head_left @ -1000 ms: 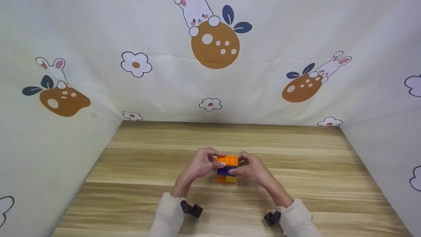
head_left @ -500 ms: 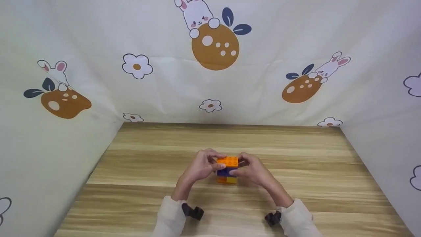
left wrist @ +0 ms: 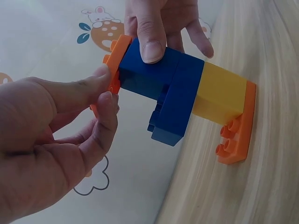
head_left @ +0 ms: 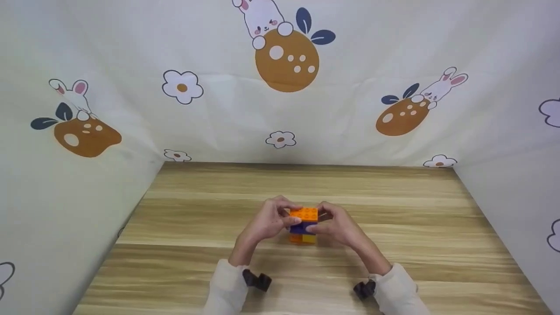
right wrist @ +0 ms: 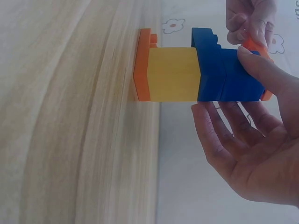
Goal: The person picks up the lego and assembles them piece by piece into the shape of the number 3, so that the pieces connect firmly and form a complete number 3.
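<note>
A small tower of toy building blocks stands upright on the table between both hands. Its base is a flat orange block, with a yellow block on one end. Above that come a longer blue block and a shorter blue block. At the top sits another flat orange block, which my left hand pinches between thumb and fingers. My right hand grips the upper blue block from the right, thumb on the near face and fingers behind. The left wrist view shows studs exposed on the longer blue block's overhang.
The wood-grain table extends around the tower. A pale cloth printed with rabbits and flowers rises behind it and along both sides. Black wrist mounts sit at the cuffs of both light sleeves.
</note>
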Action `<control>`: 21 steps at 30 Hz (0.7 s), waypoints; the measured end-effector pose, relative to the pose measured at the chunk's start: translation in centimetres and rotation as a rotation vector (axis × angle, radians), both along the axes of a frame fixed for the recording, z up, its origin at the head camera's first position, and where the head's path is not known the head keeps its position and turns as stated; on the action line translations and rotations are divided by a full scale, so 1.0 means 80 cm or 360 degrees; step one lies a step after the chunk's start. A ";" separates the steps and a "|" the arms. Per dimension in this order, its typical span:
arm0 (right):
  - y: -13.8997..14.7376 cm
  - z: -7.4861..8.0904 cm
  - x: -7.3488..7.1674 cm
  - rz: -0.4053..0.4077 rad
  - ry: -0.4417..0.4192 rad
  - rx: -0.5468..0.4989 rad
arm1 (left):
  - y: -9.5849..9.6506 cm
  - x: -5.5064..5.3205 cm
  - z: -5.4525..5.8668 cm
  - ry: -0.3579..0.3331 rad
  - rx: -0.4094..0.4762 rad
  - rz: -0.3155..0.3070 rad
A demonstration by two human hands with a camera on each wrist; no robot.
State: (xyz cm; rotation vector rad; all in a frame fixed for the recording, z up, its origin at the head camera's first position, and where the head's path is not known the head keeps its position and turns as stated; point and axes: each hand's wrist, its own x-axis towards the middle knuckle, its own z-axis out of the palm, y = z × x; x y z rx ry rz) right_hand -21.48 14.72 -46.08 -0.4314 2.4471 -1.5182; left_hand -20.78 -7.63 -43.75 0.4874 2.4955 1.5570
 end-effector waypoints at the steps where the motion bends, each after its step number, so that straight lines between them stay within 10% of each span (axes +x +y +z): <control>1: 0.000 0.000 0.000 0.0002 0.0007 0.0000 | 0.000 0.001 0.001 0.0004 -0.0015 -0.0001; 13: 0.002 0.000 -0.004 0.0059 0.0062 -0.0022 | 0.003 0.003 0.008 0.0112 -0.0154 -0.0029; 21: -0.002 -0.011 -0.001 0.0062 0.0064 0.0104 | 0.001 0.001 0.000 -0.0032 -0.0029 -0.0007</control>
